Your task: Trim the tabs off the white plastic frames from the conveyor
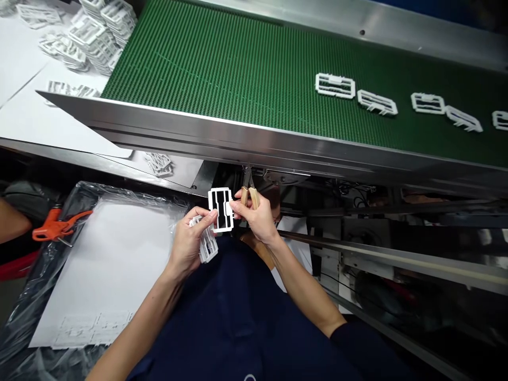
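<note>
Between my two hands a flat white plastic frame is held up, with long openings through it. My left hand is closed, its thumb pressing on the frame's left side, and it also grips a few more white plastic frames below. My right hand is closed round a pair of pliers with tan handles, the metal jaws pointing away from me. The thumb and a finger of that hand also touch the frame's right edge.
A green ribbed conveyor belt with a metal side rail runs ahead, carrying several white frames. Stacks of frames stand far left. A plastic-lined box and an orange-handled tool lie left; metal bars cross right.
</note>
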### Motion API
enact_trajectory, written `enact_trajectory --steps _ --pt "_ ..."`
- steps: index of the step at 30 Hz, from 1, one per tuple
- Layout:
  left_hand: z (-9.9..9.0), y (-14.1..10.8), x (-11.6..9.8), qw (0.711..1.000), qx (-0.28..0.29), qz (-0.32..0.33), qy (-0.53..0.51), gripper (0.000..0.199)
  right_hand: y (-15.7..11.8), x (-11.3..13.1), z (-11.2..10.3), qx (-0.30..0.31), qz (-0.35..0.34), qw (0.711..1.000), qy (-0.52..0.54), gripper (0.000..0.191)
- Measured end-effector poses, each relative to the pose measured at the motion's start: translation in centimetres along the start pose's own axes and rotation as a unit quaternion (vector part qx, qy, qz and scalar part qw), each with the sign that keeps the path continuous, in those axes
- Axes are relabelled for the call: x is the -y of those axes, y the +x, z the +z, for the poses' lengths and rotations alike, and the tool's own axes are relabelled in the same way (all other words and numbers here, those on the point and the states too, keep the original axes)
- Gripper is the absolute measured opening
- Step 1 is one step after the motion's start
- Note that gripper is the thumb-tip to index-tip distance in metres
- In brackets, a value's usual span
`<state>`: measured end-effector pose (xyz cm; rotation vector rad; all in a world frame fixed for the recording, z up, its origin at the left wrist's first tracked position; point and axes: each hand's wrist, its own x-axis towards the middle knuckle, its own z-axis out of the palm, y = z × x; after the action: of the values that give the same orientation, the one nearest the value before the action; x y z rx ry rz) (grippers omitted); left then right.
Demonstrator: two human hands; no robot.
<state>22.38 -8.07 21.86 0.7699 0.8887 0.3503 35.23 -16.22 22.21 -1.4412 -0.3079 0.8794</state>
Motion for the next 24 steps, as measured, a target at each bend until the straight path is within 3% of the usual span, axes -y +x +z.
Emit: enact_trajectory --steps 7,12,17,24 --pt "0.4 0.1 -0.3 1.000 0.024 -0.013 0.003 0.026 -0.4 0.3 -0.9 0.025 -0.061 0.998 -0.025 0.031" --pt "-0.2 1.7 -3.3 0.994 0.059 0.041 0.088 0.027 -1.0 0.8 -1.8 0.066 -0.064 0.994 -0.053 0.029" --pt "-0.4 2.6 -6.8 0.936 0.194 0.066 0.288 0.032 -1.8 1.1 -2.7 0.107 -0.067 0.988 -0.085 0.028" --pt "0.8 2.4 -8.8 0.852 0.293 0.028 0.432 0.025 -2.4 1.1 -3.5 0.126 -0.068 0.981 -0.129 0.027"
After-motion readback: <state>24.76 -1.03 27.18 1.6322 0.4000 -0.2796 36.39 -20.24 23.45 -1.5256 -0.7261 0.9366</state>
